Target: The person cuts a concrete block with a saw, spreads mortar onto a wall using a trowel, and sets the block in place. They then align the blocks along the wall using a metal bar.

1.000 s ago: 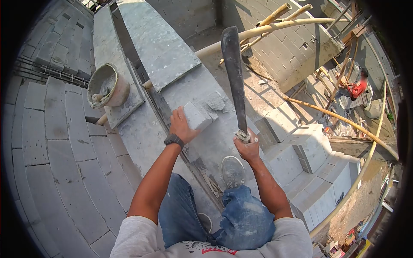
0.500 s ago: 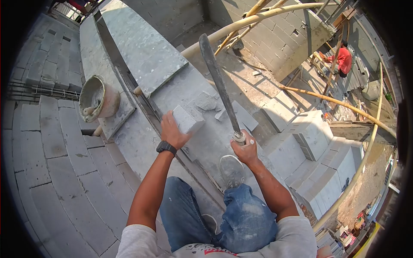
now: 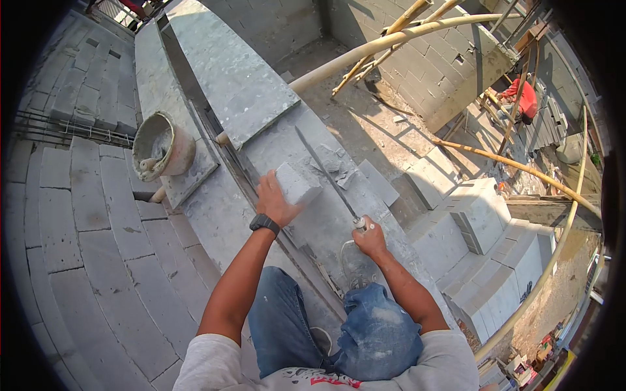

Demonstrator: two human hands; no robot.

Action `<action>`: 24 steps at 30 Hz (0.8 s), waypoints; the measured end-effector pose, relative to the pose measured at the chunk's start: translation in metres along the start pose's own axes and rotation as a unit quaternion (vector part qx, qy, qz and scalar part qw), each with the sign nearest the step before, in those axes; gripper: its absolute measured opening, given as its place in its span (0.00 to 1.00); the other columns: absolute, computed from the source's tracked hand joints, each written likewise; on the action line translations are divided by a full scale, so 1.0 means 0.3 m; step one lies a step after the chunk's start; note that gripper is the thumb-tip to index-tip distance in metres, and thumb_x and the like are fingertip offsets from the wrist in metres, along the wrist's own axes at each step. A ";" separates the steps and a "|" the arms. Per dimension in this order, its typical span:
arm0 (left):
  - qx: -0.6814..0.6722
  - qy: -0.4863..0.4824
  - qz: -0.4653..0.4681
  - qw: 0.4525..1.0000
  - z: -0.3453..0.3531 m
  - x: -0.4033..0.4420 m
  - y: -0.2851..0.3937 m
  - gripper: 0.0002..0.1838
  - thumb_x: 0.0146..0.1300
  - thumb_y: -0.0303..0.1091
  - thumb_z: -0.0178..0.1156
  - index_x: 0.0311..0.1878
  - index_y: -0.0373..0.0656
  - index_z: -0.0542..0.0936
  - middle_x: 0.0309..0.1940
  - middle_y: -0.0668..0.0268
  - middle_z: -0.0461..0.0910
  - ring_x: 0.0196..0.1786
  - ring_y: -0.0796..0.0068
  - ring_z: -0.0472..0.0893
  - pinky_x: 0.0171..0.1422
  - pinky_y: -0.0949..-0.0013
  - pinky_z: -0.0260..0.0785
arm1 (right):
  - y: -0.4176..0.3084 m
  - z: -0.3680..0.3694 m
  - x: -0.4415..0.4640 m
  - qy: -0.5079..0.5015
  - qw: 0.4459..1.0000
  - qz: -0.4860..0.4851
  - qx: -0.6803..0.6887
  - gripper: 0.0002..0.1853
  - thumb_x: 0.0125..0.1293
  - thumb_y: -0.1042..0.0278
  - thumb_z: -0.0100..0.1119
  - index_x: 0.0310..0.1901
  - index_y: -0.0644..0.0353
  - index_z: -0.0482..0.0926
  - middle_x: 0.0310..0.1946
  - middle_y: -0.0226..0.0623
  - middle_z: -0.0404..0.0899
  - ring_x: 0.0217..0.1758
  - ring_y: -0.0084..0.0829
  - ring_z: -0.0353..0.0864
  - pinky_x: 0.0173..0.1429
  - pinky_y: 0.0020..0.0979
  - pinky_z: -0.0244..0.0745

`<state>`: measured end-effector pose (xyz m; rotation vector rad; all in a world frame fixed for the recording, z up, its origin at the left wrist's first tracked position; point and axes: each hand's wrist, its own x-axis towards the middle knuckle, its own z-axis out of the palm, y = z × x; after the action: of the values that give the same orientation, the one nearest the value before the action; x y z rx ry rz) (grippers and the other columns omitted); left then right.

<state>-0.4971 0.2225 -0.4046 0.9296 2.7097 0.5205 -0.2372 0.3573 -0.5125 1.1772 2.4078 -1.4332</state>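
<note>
Dusty planks (image 3: 225, 78) stretch away beyond the fingers. Right hand (image 3: 370, 236) clenches a machete (image 3: 334, 185), blade slanting ahead of its knuckles; left hand (image 3: 274, 203) lies spread against a pale block (image 3: 298, 184), just right of its fingers.

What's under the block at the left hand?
The block sits over a dusty grey plank, visible beside it; whatever lies directly beneath is covered. The left hand hides part of one side.
</note>
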 end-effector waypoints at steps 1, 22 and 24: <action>-0.002 -0.002 0.001 1.000 -0.005 0.003 0.008 0.58 0.39 0.45 0.80 0.72 0.38 0.58 0.60 0.47 0.66 0.63 0.41 0.69 0.68 0.47 0.67 | 0.051 -0.001 0.026 -0.027 0.997 0.001 -0.078 0.15 0.57 0.63 0.61 0.45 0.61 0.81 0.37 0.55 0.86 0.42 0.58 0.85 0.49 0.51 0.79; -0.008 0.033 0.010 0.999 0.007 0.030 -0.006 0.60 0.38 0.44 0.81 0.73 0.36 0.57 0.62 0.47 0.65 0.64 0.41 0.68 0.69 0.47 0.66 | 0.159 -0.115 0.168 0.026 0.985 0.016 -0.169 0.16 0.57 0.60 0.63 0.45 0.57 0.81 0.36 0.50 0.87 0.43 0.56 0.86 0.48 0.52 0.80; -0.013 0.023 0.013 1.000 0.018 -0.006 -0.009 0.60 0.38 0.44 0.81 0.73 0.36 0.57 0.62 0.47 0.64 0.64 0.41 0.68 0.69 0.48 0.66 | 0.174 -0.155 0.168 0.013 0.980 0.023 -0.197 0.16 0.57 0.59 0.64 0.46 0.57 0.81 0.37 0.50 0.87 0.43 0.56 0.86 0.49 0.52 0.80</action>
<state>-0.4954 0.2207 -0.4105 0.9597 2.7278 0.5873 -0.2248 0.4356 -0.5462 1.1454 2.5016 -0.8725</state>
